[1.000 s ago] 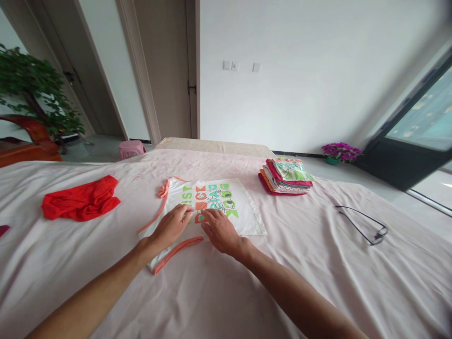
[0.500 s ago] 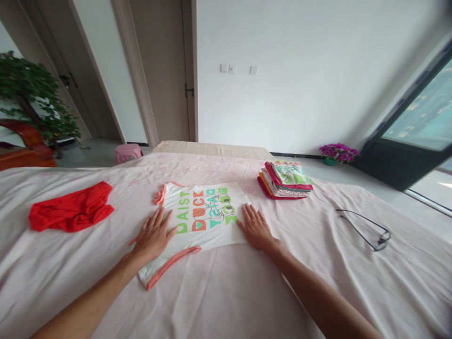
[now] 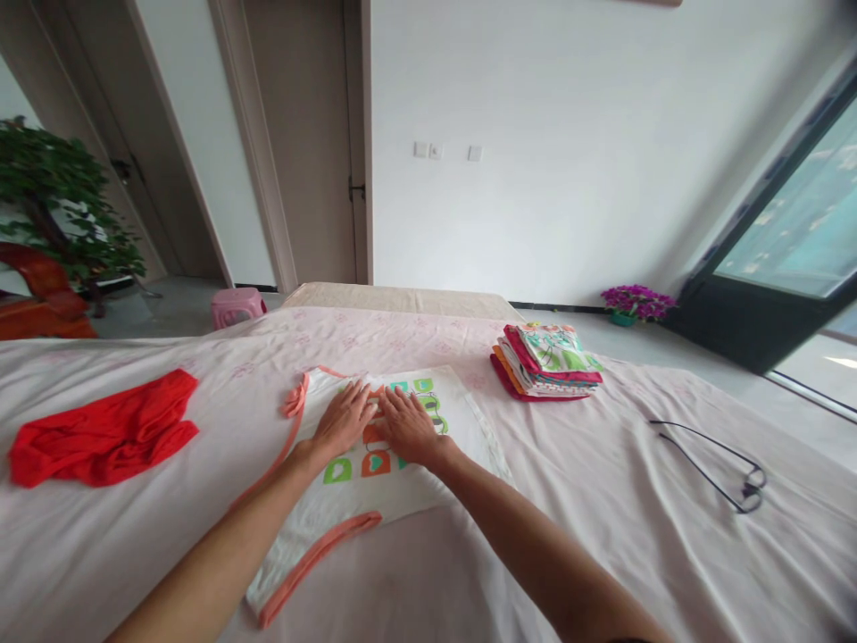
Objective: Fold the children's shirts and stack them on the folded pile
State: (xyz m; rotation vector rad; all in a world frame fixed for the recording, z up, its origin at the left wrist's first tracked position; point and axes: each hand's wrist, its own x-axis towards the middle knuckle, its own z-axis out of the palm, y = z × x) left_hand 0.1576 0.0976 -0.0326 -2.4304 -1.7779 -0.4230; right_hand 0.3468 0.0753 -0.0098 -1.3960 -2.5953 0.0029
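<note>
A white sleeveless child's top (image 3: 461, 411) with coral edging and a colourful print lies spread flat on the pale bedsheet (image 3: 415, 589). My left hand (image 3: 345, 418) rests palm down on its printed middle, fingers stretched out. Right beside it, my right hand (image 3: 408, 427) also lies flat on the print, its fingertips close to the left ones. Both hands are open and cover part of the lettering. To the left is a crumpled red garment (image 3: 107, 429). A stack of folded clothes (image 3: 549, 362) sits beyond my right hand.
Eyeglasses (image 3: 743, 482) lie on the sheet at the right. Past the bed are a pink stool (image 3: 237, 306), a pot of purple flowers (image 3: 639, 302), a leafy plant (image 3: 60, 196) and a reddish wooden chair (image 3: 40, 295).
My right hand has moved left from the top's hem to its middle. My left hand has slid right and away from me onto the print. The view has tilted up slightly.
</note>
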